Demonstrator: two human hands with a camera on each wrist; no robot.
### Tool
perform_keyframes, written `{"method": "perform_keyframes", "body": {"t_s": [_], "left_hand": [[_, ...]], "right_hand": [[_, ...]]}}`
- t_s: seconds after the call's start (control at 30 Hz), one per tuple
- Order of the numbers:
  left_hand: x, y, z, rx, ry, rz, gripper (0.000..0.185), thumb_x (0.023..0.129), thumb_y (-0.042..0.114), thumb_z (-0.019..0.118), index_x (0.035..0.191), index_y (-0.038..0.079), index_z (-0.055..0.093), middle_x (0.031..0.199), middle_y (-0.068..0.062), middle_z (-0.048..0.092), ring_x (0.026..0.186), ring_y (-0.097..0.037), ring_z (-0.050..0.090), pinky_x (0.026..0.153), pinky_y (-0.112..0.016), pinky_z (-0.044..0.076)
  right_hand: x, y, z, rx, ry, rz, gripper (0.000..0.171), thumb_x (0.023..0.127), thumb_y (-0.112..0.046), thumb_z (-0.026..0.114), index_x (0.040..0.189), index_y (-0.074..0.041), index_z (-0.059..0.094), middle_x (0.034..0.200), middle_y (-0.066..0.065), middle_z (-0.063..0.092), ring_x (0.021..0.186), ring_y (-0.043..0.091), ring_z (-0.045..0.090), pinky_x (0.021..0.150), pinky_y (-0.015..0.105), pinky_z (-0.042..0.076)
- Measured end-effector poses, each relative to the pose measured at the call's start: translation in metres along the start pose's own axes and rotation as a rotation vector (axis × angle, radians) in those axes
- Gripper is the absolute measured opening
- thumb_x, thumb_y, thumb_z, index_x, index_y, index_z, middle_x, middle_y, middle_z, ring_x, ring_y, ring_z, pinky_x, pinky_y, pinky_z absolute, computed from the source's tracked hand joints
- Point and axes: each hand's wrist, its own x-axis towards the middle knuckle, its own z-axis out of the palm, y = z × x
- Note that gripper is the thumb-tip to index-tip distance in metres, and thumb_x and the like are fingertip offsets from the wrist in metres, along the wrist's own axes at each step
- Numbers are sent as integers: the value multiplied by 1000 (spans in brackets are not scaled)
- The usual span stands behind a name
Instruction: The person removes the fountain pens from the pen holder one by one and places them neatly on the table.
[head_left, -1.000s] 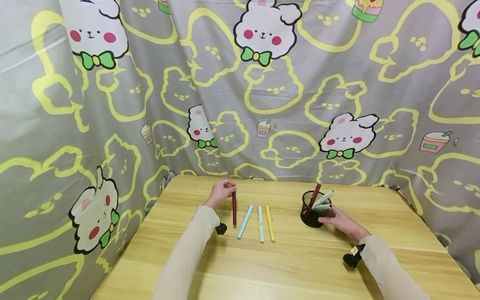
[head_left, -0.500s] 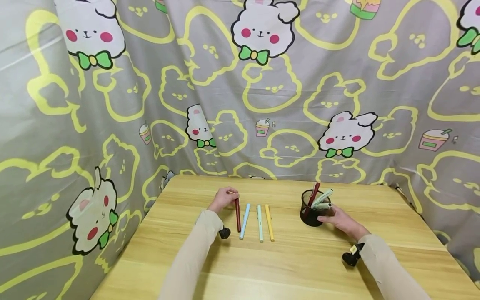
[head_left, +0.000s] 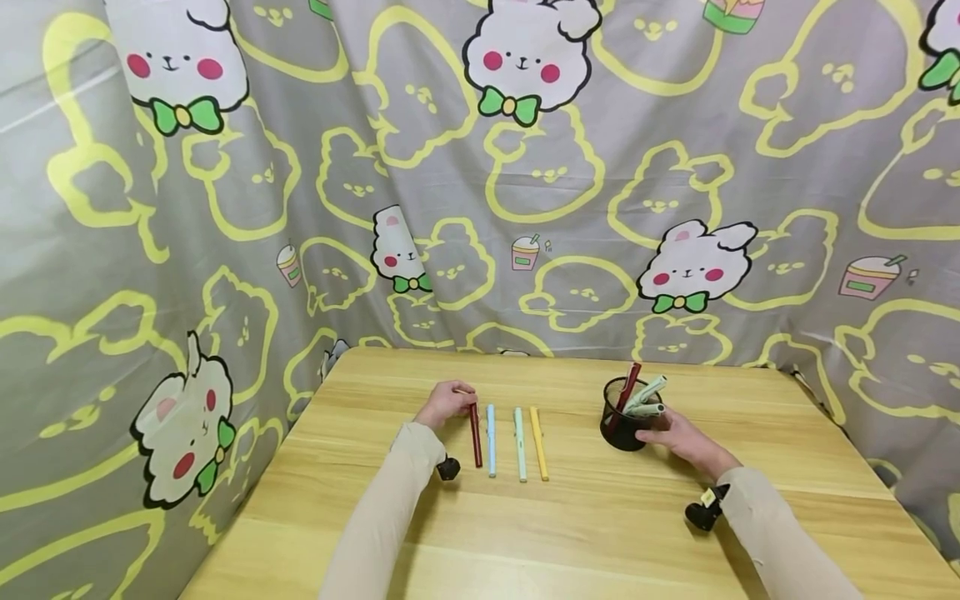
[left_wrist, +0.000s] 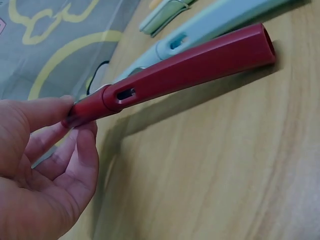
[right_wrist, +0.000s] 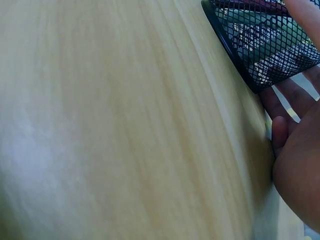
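My left hand (head_left: 459,398) pinches the far end of a dark red pen (head_left: 475,435) between thumb and fingers. The pen points toward me, next to a light blue pen (head_left: 491,440), a mint pen (head_left: 519,444) and a yellow pen (head_left: 538,443), all lying in a row. In the left wrist view the red pen (left_wrist: 190,70) slants down to the wood from my left hand (left_wrist: 75,120), with the blue pen (left_wrist: 210,25) just behind it. My right hand (head_left: 660,435) wraps the side of a black mesh cup (head_left: 619,429) holding several pens. The right wrist view shows the cup (right_wrist: 265,45) against my right hand (right_wrist: 292,160).
The wooden table (head_left: 570,525) is walled by a grey cartoon-print cloth (head_left: 525,208) at the back and both sides. Small black wrist cameras (head_left: 448,468) sit under each sleeve. Bare wood stretches between the pens and the near edge.
The red pen has come down from a raised tilt and moved right, beside the blue pen. The blue pen has turned from slanted to parallel with the others. My right hand stayed on the cup.
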Motion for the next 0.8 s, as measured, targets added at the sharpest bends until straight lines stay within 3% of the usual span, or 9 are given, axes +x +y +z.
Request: {"method": "perform_keyframes", "body": {"t_s": [0.3, 0.53, 0.8], "left_hand": [[0, -9, 1, 151, -14, 51, 20, 87, 2, 65, 104, -10, 65, 86, -14, 68, 68, -15, 61, 63, -27, 52], [-1, -11, 1, 163, 5, 45, 17, 88, 4, 65, 101, -7, 66, 88, -14, 69, 69, -19, 65, 61, -30, 52], [2, -11, 1, 187, -13, 54, 18, 88, 5, 65, 102, -8, 66, 86, -13, 69, 69, -17, 64, 60, -28, 52]], "right_hand": [[-3, -4, 1, -5, -8, 7, 70, 90, -20, 66, 144, 4, 28, 141, 32, 34, 131, 46, 26, 104, 58, 23], [-2, -2, 1, 3, -10, 1, 70, 90, -19, 66, 143, 5, 27, 141, 32, 34, 132, 46, 24, 105, 58, 22], [0, -1, 0, -25, 2, 6, 69, 89, -21, 67, 142, 4, 31, 137, 30, 41, 129, 43, 32, 104, 55, 25]]}}
